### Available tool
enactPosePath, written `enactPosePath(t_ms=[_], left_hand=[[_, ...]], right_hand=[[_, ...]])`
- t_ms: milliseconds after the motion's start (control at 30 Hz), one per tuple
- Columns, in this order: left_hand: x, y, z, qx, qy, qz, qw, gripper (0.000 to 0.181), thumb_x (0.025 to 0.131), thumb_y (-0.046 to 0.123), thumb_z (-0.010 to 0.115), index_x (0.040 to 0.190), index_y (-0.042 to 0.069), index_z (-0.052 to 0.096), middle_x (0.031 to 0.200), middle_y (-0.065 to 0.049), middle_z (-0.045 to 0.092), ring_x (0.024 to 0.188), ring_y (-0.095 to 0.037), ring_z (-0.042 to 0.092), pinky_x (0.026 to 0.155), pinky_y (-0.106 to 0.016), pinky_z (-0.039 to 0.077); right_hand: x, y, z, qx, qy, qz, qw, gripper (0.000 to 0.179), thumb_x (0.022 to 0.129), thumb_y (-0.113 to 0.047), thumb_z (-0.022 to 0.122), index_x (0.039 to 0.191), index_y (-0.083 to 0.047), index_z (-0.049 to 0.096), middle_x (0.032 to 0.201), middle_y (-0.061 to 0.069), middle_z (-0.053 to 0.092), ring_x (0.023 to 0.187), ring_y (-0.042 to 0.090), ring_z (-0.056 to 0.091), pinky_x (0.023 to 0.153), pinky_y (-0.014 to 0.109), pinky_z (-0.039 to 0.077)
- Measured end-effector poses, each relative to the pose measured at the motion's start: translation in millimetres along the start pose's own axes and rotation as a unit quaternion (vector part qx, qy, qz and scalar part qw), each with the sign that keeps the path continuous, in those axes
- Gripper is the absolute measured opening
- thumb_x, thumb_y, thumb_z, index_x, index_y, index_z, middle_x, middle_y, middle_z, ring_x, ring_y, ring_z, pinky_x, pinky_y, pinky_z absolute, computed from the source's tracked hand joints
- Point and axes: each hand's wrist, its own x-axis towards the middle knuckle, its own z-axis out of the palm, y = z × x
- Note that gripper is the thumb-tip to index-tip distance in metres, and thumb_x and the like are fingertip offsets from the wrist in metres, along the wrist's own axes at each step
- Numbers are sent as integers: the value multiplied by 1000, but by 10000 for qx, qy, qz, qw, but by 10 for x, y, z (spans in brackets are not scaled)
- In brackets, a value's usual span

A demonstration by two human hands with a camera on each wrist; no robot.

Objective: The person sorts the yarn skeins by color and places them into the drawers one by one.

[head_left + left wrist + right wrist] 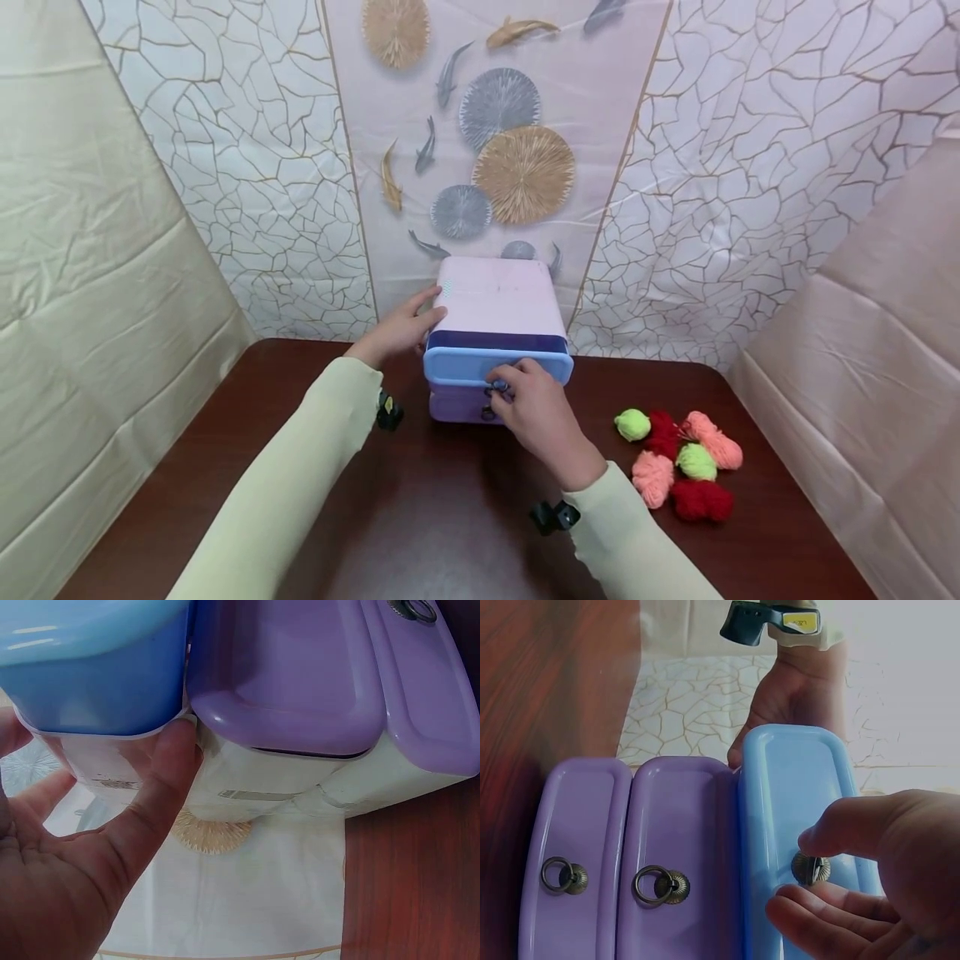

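Note:
A small drawer cabinet [498,296] with a pale pinkish-white top stands toward the back of the table. Its top blue drawer [457,367] is pulled partway out, past two purple drawers [679,825] below it. My right hand [543,417] is at the front of the blue drawer, its thumb and fingers pinching the metal ring pull [814,868]. My left hand [405,327] rests against the cabinet's left side, fingers extended. In the left wrist view, its thumb [161,780] lies along the pale side wall, just behind the blue drawer front.
On the table's right side lie several small yarn skeins: lime green [633,425], dark red [702,500] and coral pink [653,479]. The dark brown tabletop [420,517] ends close behind the cabinet, where a patterned curtain [300,208] hangs. Beige cloth [862,350] hangs at both sides.

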Motion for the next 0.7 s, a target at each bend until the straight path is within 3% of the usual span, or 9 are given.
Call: enactPosePath(t_ms=[133, 300, 700], left_hand=[[-3, -6, 11, 24, 36, 10, 10000, 62, 101, 48, 43, 155, 34, 18, 106, -16, 61, 70, -19, 58, 62, -31, 53], [-28, 13, 11, -126, 3, 25, 9999, 61, 101, 46, 44, 155, 34, 18, 100, -14, 60, 69, -19, 60, 65, -37, 54], [-26, 19, 7, -194, -99, -43, 9998, 62, 101, 47, 44, 155, 35, 17, 108, -18, 64, 74, -19, 65, 63, -33, 54]], right_hand=[[-37, -10, -9, -5, -15, -56, 10000, 12, 87, -13, 69, 98, -16, 73, 88, 4, 60, 70, 11, 53, 59, 25, 47], [-68, -24, -21, -34, -37, -144, 9999, 12, 87, -13, 68, 98, -16, 73, 88, 3, 59, 70, 10, 52, 59, 24, 47], [-158, -71, -92, -72, -200, -240, 9995, 10, 87, -15, 70, 97, -15, 73, 84, 1, 58, 68, 8, 48, 58, 23, 44]])
